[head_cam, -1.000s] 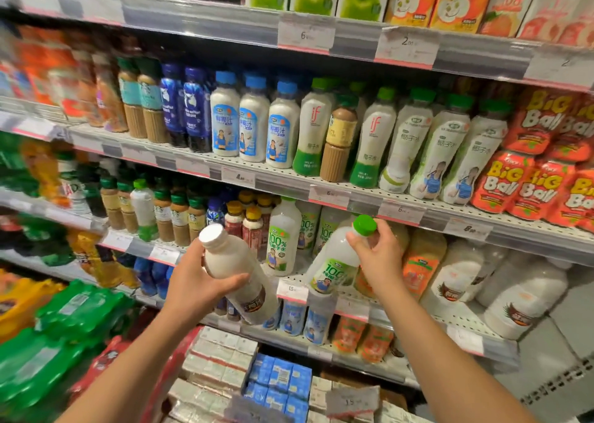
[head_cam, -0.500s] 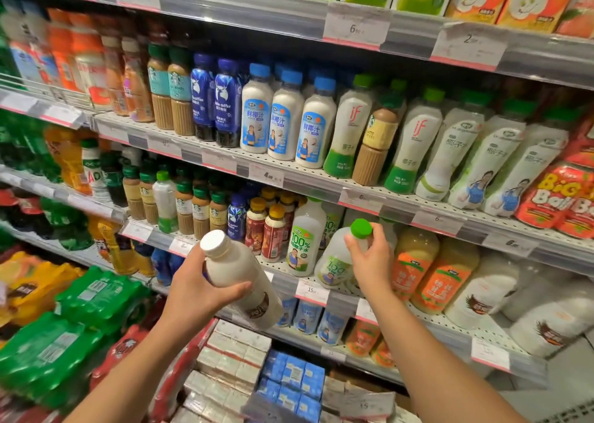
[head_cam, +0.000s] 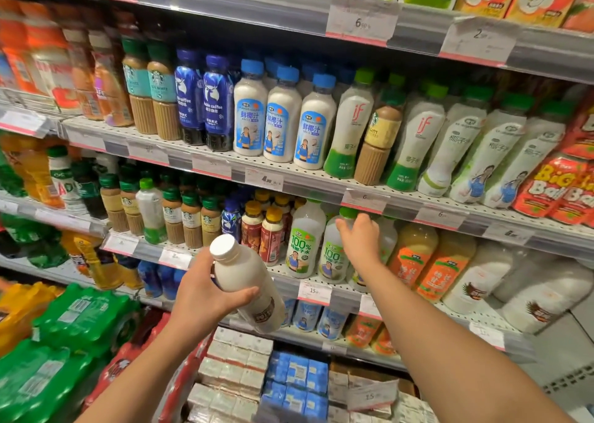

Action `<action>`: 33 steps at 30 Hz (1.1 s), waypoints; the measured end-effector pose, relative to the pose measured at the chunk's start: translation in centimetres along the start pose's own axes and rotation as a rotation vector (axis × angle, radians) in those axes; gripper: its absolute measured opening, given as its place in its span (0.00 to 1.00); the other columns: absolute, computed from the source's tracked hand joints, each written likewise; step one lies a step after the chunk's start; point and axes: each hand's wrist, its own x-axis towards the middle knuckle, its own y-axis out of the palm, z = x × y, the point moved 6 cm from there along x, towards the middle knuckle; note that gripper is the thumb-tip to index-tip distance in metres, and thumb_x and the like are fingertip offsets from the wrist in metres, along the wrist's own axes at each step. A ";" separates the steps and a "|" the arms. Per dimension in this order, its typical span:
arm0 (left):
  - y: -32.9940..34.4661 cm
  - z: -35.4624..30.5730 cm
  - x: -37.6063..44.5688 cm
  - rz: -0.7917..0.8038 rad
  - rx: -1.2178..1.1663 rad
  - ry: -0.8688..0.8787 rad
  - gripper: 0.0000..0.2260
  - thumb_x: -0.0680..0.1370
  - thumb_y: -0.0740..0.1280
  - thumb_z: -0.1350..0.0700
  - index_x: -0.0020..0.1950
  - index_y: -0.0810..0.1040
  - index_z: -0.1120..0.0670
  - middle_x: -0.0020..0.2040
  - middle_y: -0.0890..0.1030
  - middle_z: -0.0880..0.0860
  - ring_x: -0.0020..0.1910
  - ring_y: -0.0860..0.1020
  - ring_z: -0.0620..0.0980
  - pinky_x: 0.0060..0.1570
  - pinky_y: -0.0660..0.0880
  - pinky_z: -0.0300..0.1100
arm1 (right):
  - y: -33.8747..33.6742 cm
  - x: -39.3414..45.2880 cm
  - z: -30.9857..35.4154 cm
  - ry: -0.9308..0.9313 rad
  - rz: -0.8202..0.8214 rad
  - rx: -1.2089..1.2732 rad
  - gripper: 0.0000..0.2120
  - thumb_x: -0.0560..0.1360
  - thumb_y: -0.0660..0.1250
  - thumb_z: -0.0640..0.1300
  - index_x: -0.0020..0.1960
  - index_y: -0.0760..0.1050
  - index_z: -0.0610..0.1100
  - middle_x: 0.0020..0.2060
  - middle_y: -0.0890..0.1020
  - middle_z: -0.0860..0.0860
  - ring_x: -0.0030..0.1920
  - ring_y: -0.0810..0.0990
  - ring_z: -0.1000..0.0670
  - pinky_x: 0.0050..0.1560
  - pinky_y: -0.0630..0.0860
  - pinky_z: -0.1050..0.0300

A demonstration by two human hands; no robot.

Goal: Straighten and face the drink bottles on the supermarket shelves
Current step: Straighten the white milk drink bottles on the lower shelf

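Step in hand: seat and face the green-capped bottle point(head_cam: 332, 255) in the front row of the middle shelf point(head_cam: 321, 286).

1. Right hand point(head_cam: 360, 241): fingers curl over the bottle's shoulder just below the cap, so it grips the top. The bottle stands on the shelf beside the matching 100% bottle point(head_cam: 303, 239), label fwd. Judged: near done.
2. Keep grip at the neck and twist only. A tall bottle held high tips easily, so press down lightly while turning.
3. Align label w/ the neighbour's. Bring the base flush w/ the shelf lip, just behind the price tag point(head_cam: 314, 291).
4. Check the gap to the orange juice bottle point(head_cam: 409, 262) on the right. No leaning contact.
5. Release straight up. Don't drag the wrist across adjacent caps.

Left hand point(head_cam: 205, 297): wrapped around the body of a white-capped milky bottle point(head_cam: 246, 282), held tilted in the air, cap toward the camera, in front of the shelf edge and well apart from any row. Its label shows only partly, low on the body.

6. Keep this bottle clear of the front row during step 2. Its likely slot: w/ similar white bottles point(head_cam: 472, 281) at far right, same shelf. Judgement only.
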 end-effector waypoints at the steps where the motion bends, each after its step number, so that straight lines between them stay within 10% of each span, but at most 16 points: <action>1: 0.0 0.1 0.2 0.007 0.007 0.000 0.36 0.59 0.82 0.42 0.64 0.72 0.39 0.58 0.79 0.41 0.55 0.79 0.43 0.53 0.80 0.52 | 0.0 0.5 0.3 -0.007 -0.018 -0.057 0.17 0.81 0.67 0.53 0.53 0.74 0.38 0.53 0.76 0.40 0.51 0.76 0.38 0.51 0.74 0.47; 33: 7.0 -3.8 -3.2 0.040 0.063 0.045 0.34 0.62 0.84 0.49 0.63 0.73 0.37 0.55 0.80 0.39 0.54 0.80 0.42 0.51 0.81 0.50 | -0.2 3.3 1.0 -0.126 0.281 -0.453 0.15 0.86 0.58 0.44 0.64 0.78 0.38 0.62 0.81 0.43 0.65 0.77 0.41 0.60 0.72 0.54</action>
